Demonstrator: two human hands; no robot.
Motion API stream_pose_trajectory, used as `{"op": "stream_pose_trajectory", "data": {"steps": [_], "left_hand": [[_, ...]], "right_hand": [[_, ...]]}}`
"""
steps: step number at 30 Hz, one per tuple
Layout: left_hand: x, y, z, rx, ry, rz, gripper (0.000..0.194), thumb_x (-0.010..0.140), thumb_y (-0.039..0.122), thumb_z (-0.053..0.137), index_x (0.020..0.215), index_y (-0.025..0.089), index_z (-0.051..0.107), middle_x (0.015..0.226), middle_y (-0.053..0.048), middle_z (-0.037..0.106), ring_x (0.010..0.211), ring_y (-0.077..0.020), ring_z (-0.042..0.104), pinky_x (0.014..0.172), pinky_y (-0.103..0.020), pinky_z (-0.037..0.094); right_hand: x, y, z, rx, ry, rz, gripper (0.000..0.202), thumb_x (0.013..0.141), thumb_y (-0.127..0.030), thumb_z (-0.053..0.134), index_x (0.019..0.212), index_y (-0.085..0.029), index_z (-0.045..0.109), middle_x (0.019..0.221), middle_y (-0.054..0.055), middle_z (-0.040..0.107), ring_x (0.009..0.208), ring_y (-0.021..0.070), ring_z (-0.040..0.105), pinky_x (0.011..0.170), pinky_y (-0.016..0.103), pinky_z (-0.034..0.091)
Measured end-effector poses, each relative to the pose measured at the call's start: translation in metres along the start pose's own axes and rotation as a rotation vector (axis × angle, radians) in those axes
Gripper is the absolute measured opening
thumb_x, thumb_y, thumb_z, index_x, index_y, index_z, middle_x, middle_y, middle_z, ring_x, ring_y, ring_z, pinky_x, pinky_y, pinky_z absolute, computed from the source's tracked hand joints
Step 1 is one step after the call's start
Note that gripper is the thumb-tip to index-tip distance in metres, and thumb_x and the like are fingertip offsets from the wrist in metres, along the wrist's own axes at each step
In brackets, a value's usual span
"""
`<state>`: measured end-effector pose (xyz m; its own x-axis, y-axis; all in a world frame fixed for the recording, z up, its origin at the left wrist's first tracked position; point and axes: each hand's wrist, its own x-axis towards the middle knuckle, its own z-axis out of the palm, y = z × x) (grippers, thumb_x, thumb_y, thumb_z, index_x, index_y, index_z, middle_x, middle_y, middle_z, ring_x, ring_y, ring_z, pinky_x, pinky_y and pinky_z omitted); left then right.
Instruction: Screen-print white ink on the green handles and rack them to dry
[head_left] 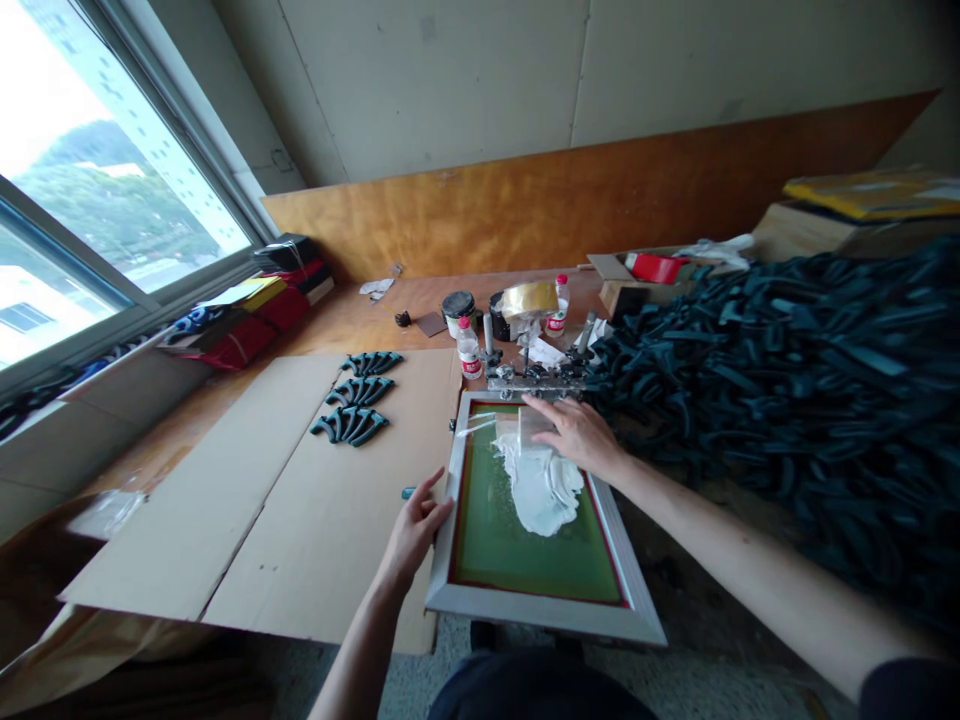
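A silver-framed printing screen (637,590) with green mesh lies before me, and thick white paste (547,495) is spread over its upper middle. My right hand (581,432) is over the far part of the screen, its thumb and fingers on a pale, see-through scraper (530,428) at the paste's upper edge. My left hand (415,525) is at the screen's left rim, thumb and index finger apart. Just beside its fingers shows the end of a small dark teal piece (407,493); the rest is hidden. A metal hinge clamp (536,380) stands at the screen's far edge.
On the cardboard (300,530) at left, curved dark teal pieces (351,425) lie in three rows. A large heap of similar pieces (772,370) rises at right. Behind the screen stand a red-capped bottle (469,350), a lidded tub (457,308) and a tape roll (529,299).
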<state>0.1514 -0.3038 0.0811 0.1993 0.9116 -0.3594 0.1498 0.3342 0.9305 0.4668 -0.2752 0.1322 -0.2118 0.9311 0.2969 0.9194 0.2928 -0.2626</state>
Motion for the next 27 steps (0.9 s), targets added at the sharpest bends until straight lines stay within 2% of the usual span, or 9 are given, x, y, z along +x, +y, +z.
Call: {"op": "stream_pose_trajectory", "data": {"steps": [6, 8, 13, 16, 19, 21, 23, 25, 27], "left_hand": [[0.007, 0.091, 0.004, -0.157, 0.077, 0.236, 0.055, 0.08, 0.065, 0.053, 0.098, 0.015, 0.069, 0.082, -0.004, 0.067, 0.068, -0.0152, 0.06, 0.058, -0.024, 0.046], [0.02, 0.119, 0.01, -0.248, 0.077, 0.371, 0.05, 0.083, 0.062, 0.052, 0.098, 0.016, 0.066, 0.09, -0.005, 0.067, 0.075, -0.0155, 0.061, 0.062, -0.024, 0.049], [0.042, 0.158, 0.025, -0.326, 0.09, 0.477, 0.047, 0.086, 0.061, 0.047, 0.094, 0.017, 0.06, 0.085, -0.006, 0.067, 0.08, -0.0169, 0.063, 0.061, -0.025, 0.052], [0.027, 0.129, 0.041, -0.37, 0.156, 0.381, 0.052, 0.083, 0.063, 0.05, 0.108, 0.017, 0.057, 0.089, -0.007, 0.069, 0.078, -0.0164, 0.065, 0.061, -0.024, 0.052], [-0.008, 0.061, 0.072, -0.258, -0.189, -0.113, 0.065, 0.075, 0.067, 0.058, 0.107, 0.011, 0.061, 0.089, -0.015, 0.071, 0.071, -0.0209, 0.066, 0.056, -0.028, 0.051], [-0.029, 0.016, 0.092, -0.322, -0.329, -0.316, 0.066, 0.075, 0.069, 0.056, 0.112, 0.014, 0.06, 0.103, -0.017, 0.07, 0.084, -0.0252, 0.067, 0.06, -0.031, 0.053], [-0.038, -0.016, 0.1, -0.43, -0.29, -0.378, 0.061, 0.078, 0.069, 0.051, 0.105, 0.015, 0.062, 0.1, -0.014, 0.069, 0.088, -0.0243, 0.067, 0.065, -0.032, 0.053], [-0.03, -0.03, 0.086, -0.346, -0.138, -0.342, 0.059, 0.081, 0.069, 0.045, 0.094, 0.014, 0.061, 0.085, -0.011, 0.069, 0.076, -0.0207, 0.066, 0.062, -0.029, 0.051], [-0.011, -0.034, 0.05, 0.066, 0.022, -0.243, 0.058, 0.088, 0.066, 0.033, 0.091, 0.015, 0.061, 0.073, -0.008, 0.066, 0.063, -0.0179, 0.063, 0.057, -0.027, 0.049]], "right_hand": [[-0.015, 0.063, -0.023, 0.063, 0.21, 0.404, 0.042, 0.093, -0.046, 0.04, 0.118, -0.019, 0.059, 0.086, 0.007, 0.066, 0.078, 0.0223, 0.06, 0.072, 0.033, 0.045], [-0.041, 0.068, -0.005, 0.083, 0.104, 0.467, 0.038, 0.09, -0.05, 0.041, 0.097, -0.02, 0.064, 0.081, 0.007, 0.065, 0.077, 0.0231, 0.06, 0.069, 0.033, 0.046], [-0.093, 0.032, 0.064, 0.025, -0.135, 0.217, 0.027, 0.084, -0.045, 0.058, 0.075, -0.02, 0.057, 0.088, 0.008, 0.063, 0.089, 0.0247, 0.058, 0.076, 0.034, 0.044], [-0.099, 0.005, 0.078, 0.021, -0.16, 0.274, 0.012, 0.088, -0.027, 0.054, 0.079, -0.019, 0.052, 0.082, 0.007, 0.062, 0.081, 0.0212, 0.059, 0.071, 0.03, 0.043], [-0.098, -0.036, 0.072, 0.085, -0.011, 0.363, 0.014, 0.093, -0.025, 0.048, 0.08, -0.019, 0.05, 0.077, 0.005, 0.06, 0.074, 0.0196, 0.058, 0.066, 0.029, 0.043], [-0.097, -0.067, 0.069, 0.114, 0.117, 0.235, 0.015, 0.095, -0.027, 0.044, 0.085, -0.019, 0.052, 0.084, 0.007, 0.06, 0.083, 0.0215, 0.058, 0.073, 0.032, 0.045], [-0.097, -0.085, 0.068, 0.173, 0.121, 0.024, 0.015, 0.096, -0.027, 0.042, 0.09, -0.02, 0.054, 0.091, 0.007, 0.062, 0.089, 0.0218, 0.058, 0.08, 0.035, 0.046], [-0.1, -0.069, 0.066, 0.218, 0.088, -0.034, 0.016, 0.096, -0.027, 0.041, 0.096, -0.022, 0.056, 0.094, 0.006, 0.063, 0.091, 0.0216, 0.059, 0.081, 0.035, 0.047], [-0.108, -0.017, 0.063, 0.159, 0.125, 0.193, 0.022, 0.096, -0.031, 0.04, 0.105, -0.02, 0.056, 0.097, 0.01, 0.064, 0.089, 0.0242, 0.061, 0.077, 0.037, 0.049]]}}
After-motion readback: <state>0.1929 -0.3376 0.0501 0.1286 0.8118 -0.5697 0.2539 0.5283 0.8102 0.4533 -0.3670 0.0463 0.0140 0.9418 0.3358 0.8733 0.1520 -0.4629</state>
